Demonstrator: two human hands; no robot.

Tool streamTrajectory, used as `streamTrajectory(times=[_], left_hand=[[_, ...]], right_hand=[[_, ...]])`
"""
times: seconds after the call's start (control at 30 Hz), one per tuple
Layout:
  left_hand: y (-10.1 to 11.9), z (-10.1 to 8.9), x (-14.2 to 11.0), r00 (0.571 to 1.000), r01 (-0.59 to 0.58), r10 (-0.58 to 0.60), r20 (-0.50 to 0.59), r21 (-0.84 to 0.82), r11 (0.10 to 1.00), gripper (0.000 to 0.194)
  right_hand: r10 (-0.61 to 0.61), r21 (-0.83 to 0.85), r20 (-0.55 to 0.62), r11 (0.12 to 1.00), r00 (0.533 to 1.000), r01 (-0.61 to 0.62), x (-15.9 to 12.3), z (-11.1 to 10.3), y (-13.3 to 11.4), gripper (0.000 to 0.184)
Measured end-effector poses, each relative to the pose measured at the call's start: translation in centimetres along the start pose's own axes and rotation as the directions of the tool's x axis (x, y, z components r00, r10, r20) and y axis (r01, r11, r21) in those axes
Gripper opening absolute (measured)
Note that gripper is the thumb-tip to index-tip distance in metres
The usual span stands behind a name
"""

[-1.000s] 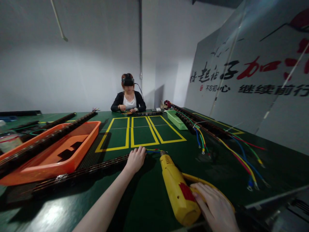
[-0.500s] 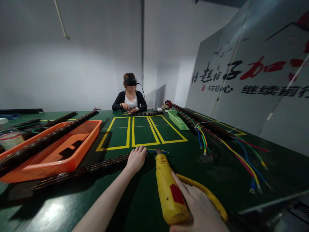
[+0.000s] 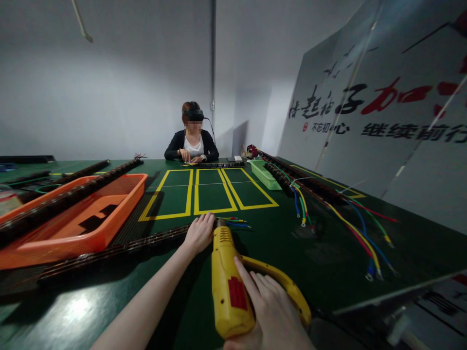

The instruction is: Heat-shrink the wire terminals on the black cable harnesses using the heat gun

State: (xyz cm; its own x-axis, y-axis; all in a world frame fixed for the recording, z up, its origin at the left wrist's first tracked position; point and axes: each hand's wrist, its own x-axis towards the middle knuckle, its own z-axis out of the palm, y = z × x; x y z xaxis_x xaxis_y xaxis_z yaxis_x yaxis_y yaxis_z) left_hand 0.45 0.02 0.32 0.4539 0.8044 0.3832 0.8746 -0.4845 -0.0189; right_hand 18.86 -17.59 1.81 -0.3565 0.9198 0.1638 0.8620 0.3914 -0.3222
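Note:
My right hand (image 3: 272, 304) is wrapped round a yellow heat gun (image 3: 228, 272) with a red patch on its body. Its metal nozzle points away from me, close beside my left hand (image 3: 200, 232). The fingers of that hand are closed over the right end of a long dark cable chain (image 3: 146, 244) lying on the green table (image 3: 182, 296). Beyond my fingers, thin coloured wires (image 3: 239, 224), blue, green and red among them, stick out to the right with small terminals on their tips. The nozzle partly covers the wires where they leave the hand.
An orange basket (image 3: 126, 209) with dark pieces in it stands at left, another chain (image 3: 69, 199) across it. At right lie more chains (image 3: 310, 180) with loose wire ends (image 3: 359, 233) and a green tray (image 3: 265, 176). A person (image 3: 191, 136) sits opposite, handling wires.
The heat gun has moved left in my right hand, its nozzle passing from the wire tips to beside my left hand. My left hand keeps its hold, and the view has shifted slightly.

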Motion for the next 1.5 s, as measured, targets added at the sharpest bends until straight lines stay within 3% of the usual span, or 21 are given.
streamTrajectory(times=[0.37, 0.53, 0.67, 0.87, 1.07, 1.33, 1.5], left_hand=[[-0.4, 0.6, -0.1, 0.999, -0.019, 0.019, -0.030, 0.028, 0.999, 0.022], [-0.4, 0.7, -0.1, 0.999, -0.019, 0.020, -0.042, 0.040, 0.999, 0.023], [-0.5, 1.0, -0.1, 0.997, -0.029, 0.031, -0.069, 0.034, 0.999, 0.023], [-0.5, 1.0, -0.1, 0.998, -0.016, 0.017, -0.066, 0.005, 1.000, 0.022], [-0.2, 0.8, 0.1, 0.999, 0.009, -0.009, -0.047, 0.003, 1.000, 0.021], [-0.2, 0.9, 0.1, 0.998, 0.003, -0.001, -0.057, 0.038, 0.999, 0.022], [-0.4, 0.9, 0.1, 1.000, 0.007, -0.007, -0.011, 0.036, 0.999, 0.025]], right_hand=[[-0.053, -0.095, -0.137, 0.995, 0.989, 0.040, -1.1, -1.1, 2.8, 0.130], [-0.019, -0.185, -0.187, 0.983, 0.982, -0.017, -2.4, -1.8, 5.4, 0.126], [-0.032, -0.253, -0.245, 0.967, 0.969, -0.032, -2.8, -2.1, 6.0, 0.122], [0.001, -0.270, -0.250, 0.960, 0.968, -0.071, -3.0, -2.0, 5.1, 0.131], [-0.072, -0.241, -0.239, 0.970, 0.968, 0.013, -3.3, -0.9, 4.0, 0.134], [-0.074, -0.206, -0.248, 0.978, 0.966, 0.023, -1.0, 1.1, 0.6, 0.139], [-0.085, -0.170, -0.196, 0.984, 0.977, 0.051, 0.1, 1.5, -1.0, 0.135]])
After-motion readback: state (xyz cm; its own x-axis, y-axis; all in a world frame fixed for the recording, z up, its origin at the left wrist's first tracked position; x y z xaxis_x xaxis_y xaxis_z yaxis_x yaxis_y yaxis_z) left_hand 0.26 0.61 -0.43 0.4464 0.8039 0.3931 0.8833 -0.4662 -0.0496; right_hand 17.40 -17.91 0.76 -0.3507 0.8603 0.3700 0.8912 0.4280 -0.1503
